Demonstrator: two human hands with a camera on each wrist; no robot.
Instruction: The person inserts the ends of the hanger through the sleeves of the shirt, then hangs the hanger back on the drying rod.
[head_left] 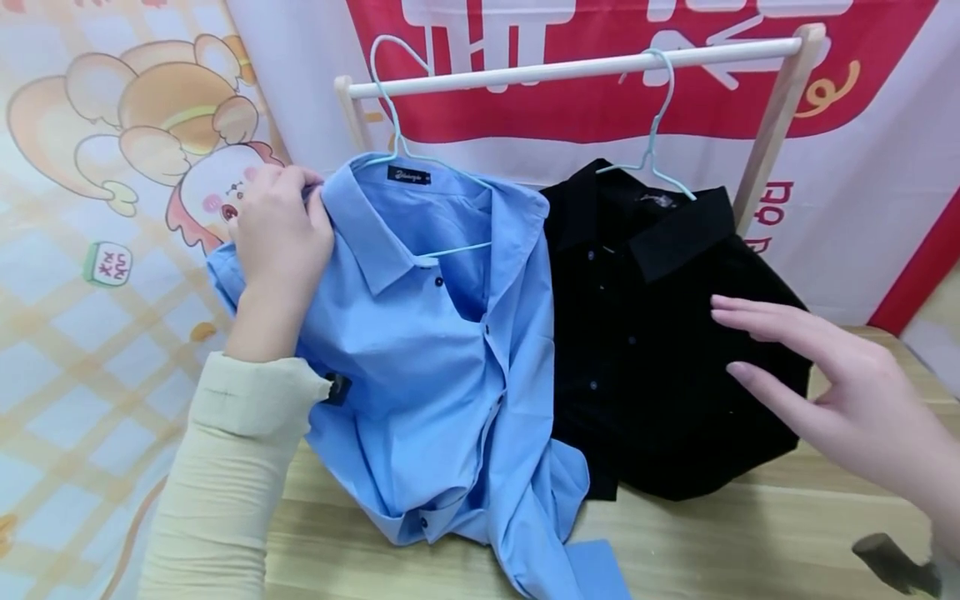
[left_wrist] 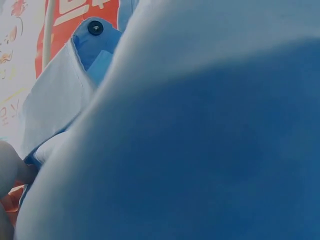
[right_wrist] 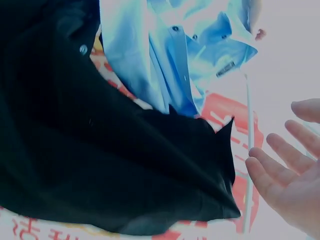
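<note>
A light blue button-up shirt (head_left: pixel 405 358) is on a pale blue hanger (head_left: pixel 397 125), in front of the rack's white rod. The hook rises above the rod; I cannot tell whether it bears on it. My left hand (head_left: pixel 277 233) pinches the shirt at its shoulder beside the collar. In the left wrist view, blue cloth (left_wrist: pixel 200 140) covers most of the picture. To the right, a black shirt (head_left: pixel 667 358) hangs from the rod on another hanger (head_left: pixel 655 125). My right hand (head_left: pixel 840 375), fingers extended, is near the black shirt's right side, holding nothing.
The small rack has a white rod (head_left: pixel 570 73) and wooden posts (head_left: pixel 780 125). It stands on a wood-grain tabletop (head_left: pixel 720 542). A red and white printed cloth (head_left: pixel 847 183) hangs behind, and a cartoon-patterned sheet (head_left: pixel 75 350) is at the left.
</note>
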